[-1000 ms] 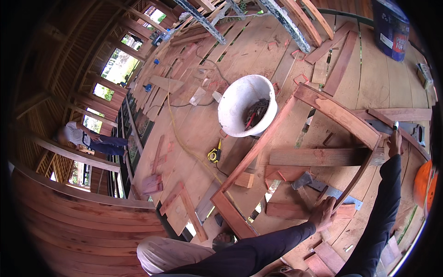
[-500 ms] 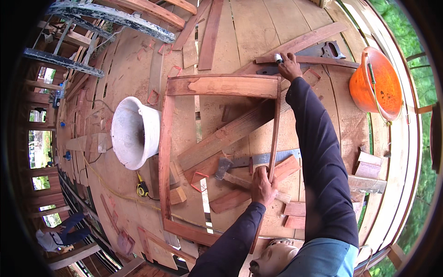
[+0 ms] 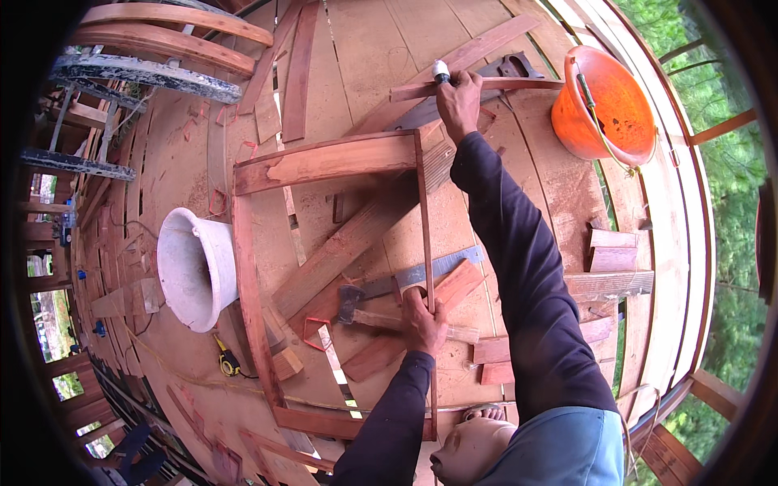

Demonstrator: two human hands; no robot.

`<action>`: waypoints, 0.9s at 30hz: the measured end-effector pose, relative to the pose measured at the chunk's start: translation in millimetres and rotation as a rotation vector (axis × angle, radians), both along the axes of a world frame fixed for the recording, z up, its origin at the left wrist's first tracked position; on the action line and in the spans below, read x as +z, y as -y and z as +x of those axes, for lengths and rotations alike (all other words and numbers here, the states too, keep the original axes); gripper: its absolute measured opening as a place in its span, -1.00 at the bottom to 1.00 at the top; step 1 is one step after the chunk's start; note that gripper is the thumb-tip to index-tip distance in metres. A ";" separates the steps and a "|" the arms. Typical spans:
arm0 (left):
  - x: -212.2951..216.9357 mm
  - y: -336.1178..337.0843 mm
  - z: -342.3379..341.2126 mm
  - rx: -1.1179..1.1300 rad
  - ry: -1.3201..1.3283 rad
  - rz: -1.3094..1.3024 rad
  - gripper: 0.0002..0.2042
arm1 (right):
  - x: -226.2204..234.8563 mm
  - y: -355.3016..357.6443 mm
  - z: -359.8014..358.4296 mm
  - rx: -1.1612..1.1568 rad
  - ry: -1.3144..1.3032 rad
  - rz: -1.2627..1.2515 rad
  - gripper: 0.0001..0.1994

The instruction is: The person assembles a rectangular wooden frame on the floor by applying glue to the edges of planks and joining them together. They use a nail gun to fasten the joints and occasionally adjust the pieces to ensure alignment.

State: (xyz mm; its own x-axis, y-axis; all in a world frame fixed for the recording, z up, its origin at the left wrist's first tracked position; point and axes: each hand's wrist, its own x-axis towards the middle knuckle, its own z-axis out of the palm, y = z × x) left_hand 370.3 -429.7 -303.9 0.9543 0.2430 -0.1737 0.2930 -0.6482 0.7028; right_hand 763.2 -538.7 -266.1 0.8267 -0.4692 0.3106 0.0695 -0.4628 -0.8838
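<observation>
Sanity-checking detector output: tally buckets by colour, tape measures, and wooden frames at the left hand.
White bucket: 1
Orange bucket: 1
Yellow-and-black tape measure: 1
Wooden frame at the left hand: 1
Total: 4

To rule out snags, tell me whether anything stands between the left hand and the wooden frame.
Nothing visible does: the left hand grips the wooden frame directly, by its right side. The axe lies lower, its handle passing beneath the hand, not between the two.
</observation>
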 end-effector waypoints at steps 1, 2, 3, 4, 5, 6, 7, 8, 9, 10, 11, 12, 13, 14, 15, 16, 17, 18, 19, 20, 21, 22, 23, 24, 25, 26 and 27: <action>0.5 2.8 0.6 -0.003 0.008 -0.027 -0.67 | 12.1 6.4 -10.7 -0.033 0.003 0.070 -0.70; 0.4 6.3 1.5 -0.009 0.016 -0.052 -0.68 | 9.6 16.6 -19.0 -0.007 0.087 0.115 -0.72; 0.2 10.7 1.8 -0.014 0.024 -0.079 -0.69 | 6.4 26.5 -29.4 0.022 0.171 0.158 -0.74; 3.2 7.9 2.6 0.011 0.004 -0.076 -0.71 | 24.9 12.0 -55.6 0.048 0.191 0.228 -0.78; 3.2 2.4 1.3 0.036 -0.002 -0.077 -0.70 | 54.4 -3.2 -88.8 0.135 0.130 0.337 -0.79; 2.3 6.3 0.9 0.042 -0.006 -0.099 -0.70 | 59.7 -4.7 -112.1 0.193 0.195 0.456 -0.81; 2.4 6.1 2.5 0.060 -0.004 -0.109 -0.69 | 64.0 -11.6 -135.4 0.345 0.236 0.677 -0.79; 4.0 4.3 2.0 0.058 -0.006 -0.094 -0.67 | 78.2 -15.1 -166.3 0.411 0.201 0.638 -0.79; 6.5 4.6 0.7 0.053 -0.008 -0.081 -0.64 | 77.5 -13.7 -191.6 0.512 0.246 0.631 -0.80; 9.6 4.2 1.5 0.055 -0.005 -0.066 -0.61 | 78.6 -15.9 -213.1 0.589 0.249 0.666 -0.77; 15.7 2.6 1.1 0.061 -0.018 -0.094 -0.58 | 78.3 -18.9 -237.3 0.659 0.250 0.748 -0.76; 25.1 6.8 2.6 0.056 -0.033 -0.138 -0.55 | 77.4 -16.3 -261.9 0.743 0.242 0.781 -0.77; 32.8 9.2 4.1 0.055 -0.043 -0.179 -0.52 | 78.8 -13.2 -279.2 0.834 0.236 0.814 -0.78; 27.8 2.6 -1.6 0.065 -0.038 -0.220 -0.55 | 80.6 -11.3 -294.4 0.890 0.217 0.803 -0.78; 17.4 -9.6 4.1 0.067 0.001 -0.314 -0.57 | 83.2 -8.7 -308.4 0.947 0.198 0.793 -0.78; 3.2 -28.2 4.1 0.087 0.036 -0.435 -0.58 | 82.3 -8.9 -329.7 1.005 0.158 0.796 -0.78; -9.0 -46.9 2.6 0.109 0.053 -0.593 -0.57 | 78.9 -7.7 -341.9 1.052 0.125 0.793 -0.76; -13.7 -62.6 -1.8 0.121 0.054 -0.731 -0.55 | 81.1 -8.7 -357.0 1.062 0.087 0.848 -0.77; -10.6 -73.8 -7.7 0.121 0.036 -0.853 -0.53 | 82.7 -5.5 -369.3 1.063 0.052 0.888 -0.77; 28.5 -61.7 -11.3 0.056 -0.026 -0.763 -0.49 | 78.6 8.8 -379.7 1.033 0.038 0.798 -0.76; 58.3 -64.5 -22.2 0.026 -0.084 -0.908 -0.48 | 82.2 13.0 -386.8 1.031 0.046 0.727 -0.74; 81.0 -65.4 -31.7 -0.010 -0.146 -1.058 -0.48 | 84.8 18.1 -394.0 1.022 0.055 0.650 -0.73; 105.1 -66.7 -34.4 -0.053 -0.187 -1.192 -0.48 | 88.9 18.5 -394.5 1.017 0.104 0.570 -0.71; 123.1 -63.3 -44.1 -0.089 -0.204 -1.253 -0.54 | 89.6 19.0 -396.8 1.007 0.147 0.491 -0.69; 138.4 -60.6 -52.8 -0.225 -0.267 -1.193 -0.55 | 89.2 20.0 -402.1 0.993 0.182 0.415 -0.67; 152.1 -56.2 -58.5 -0.365 -0.331 -1.132 -0.56 | 93.8 23.9 -406.1 0.966 0.193 0.382 -0.66; 163.8 -51.2 -63.1 -0.504 -0.394 -1.067 -0.56 | 101.4 29.1 -409.2 0.937 0.204 0.349 -0.65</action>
